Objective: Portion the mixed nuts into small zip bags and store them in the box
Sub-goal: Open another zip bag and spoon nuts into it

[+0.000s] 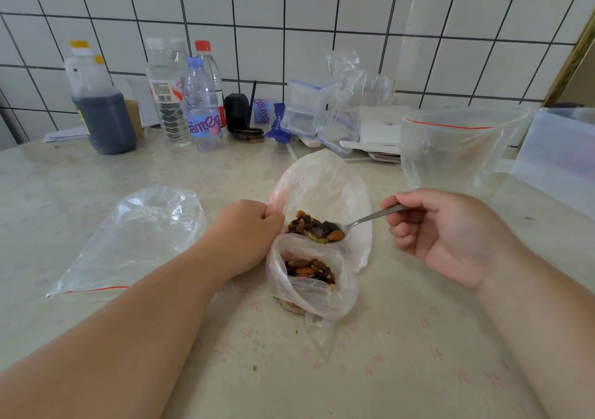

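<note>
**Loaded spoon over the bag mouth**

Risk first: we carry a heaped spoon (341,230) of mixed nuts (317,229); any tilt, or the limp zip bag (322,186) mouth sagging shut, and pieces spill onto the table (418,338)

Our right hand (447,235) curls loosely, pinching the spoon handle near its end

Our left hand (248,228) grips the bag's left rim, closed tight

Supply bag (309,286) sits just nearer us, nuts inside; box (557,164) far right

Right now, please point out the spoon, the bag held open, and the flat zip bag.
spoon (363,219), head view, on its handle.
open bag (322,183), head view, on its back wall.
flat zip bag (141,235), head view, on its middle.
</note>
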The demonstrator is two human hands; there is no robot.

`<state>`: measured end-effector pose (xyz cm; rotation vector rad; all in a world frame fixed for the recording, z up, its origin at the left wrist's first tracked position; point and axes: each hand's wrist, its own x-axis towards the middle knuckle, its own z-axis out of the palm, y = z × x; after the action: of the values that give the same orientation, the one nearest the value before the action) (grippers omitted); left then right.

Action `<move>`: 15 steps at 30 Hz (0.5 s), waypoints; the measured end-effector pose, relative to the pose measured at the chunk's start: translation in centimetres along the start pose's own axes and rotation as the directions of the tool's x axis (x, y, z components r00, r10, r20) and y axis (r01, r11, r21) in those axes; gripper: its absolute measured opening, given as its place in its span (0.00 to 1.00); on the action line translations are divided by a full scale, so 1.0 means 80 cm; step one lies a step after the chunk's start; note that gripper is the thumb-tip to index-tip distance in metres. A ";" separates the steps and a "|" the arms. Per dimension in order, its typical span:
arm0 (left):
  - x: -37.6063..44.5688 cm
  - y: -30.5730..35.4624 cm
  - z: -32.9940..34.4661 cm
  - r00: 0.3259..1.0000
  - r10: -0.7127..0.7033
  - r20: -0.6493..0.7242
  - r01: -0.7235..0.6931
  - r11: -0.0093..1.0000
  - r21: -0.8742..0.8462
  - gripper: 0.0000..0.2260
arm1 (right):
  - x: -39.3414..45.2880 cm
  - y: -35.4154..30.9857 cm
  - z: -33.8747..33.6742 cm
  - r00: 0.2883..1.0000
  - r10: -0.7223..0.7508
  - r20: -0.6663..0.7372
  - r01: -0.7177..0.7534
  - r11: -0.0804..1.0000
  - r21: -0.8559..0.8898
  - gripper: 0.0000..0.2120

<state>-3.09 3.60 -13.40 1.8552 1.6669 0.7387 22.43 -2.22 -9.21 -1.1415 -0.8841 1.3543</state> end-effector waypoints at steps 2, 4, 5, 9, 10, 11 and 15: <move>0.000 -0.001 0.000 1.000 0.000 0.007 0.000 1.000 0.002 0.21 | -0.007 -0.002 0.003 0.994 -0.079 0.072 0.086 0.992 -0.094 0.16; 0.001 -0.001 0.000 1.000 -0.002 0.006 0.002 1.000 0.002 0.20 | -0.014 -0.001 0.005 0.964 -0.199 0.174 0.232 0.952 -0.198 0.13; 0.001 -0.001 0.000 1.000 -0.003 0.004 0.003 1.000 0.005 0.20 | -0.018 0.000 0.007 0.935 -0.260 0.240 0.321 0.910 -0.263 0.11; 0.003 -0.002 0.001 1.000 -0.009 0.002 0.009 1.000 0.013 0.20 | -0.028 0.007 0.009 0.794 -0.344 0.501 0.579 0.679 -0.452 0.08; 0.003 -0.002 0.001 1.000 -0.009 0.001 0.009 1.000 0.014 0.20 | -0.028 0.008 0.008 0.779 -0.337 0.528 0.595 0.661 -0.456 0.08; 0.003 -0.003 0.001 1.000 -0.010 -0.002 0.010 1.000 0.016 0.20 | -0.028 0.009 0.008 0.772 -0.335 0.540 0.604 0.652 -0.459 0.08; 0.006 -0.003 0.002 1.000 -0.018 0.004 0.018 1.000 0.018 0.20 | -0.025 0.010 0.004 0.766 -0.346 0.541 0.604 0.673 -0.426 0.09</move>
<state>-3.15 4.06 -13.66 1.8506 1.6908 0.7139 21.74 -4.22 -9.60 -0.9388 -1.8876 0.8832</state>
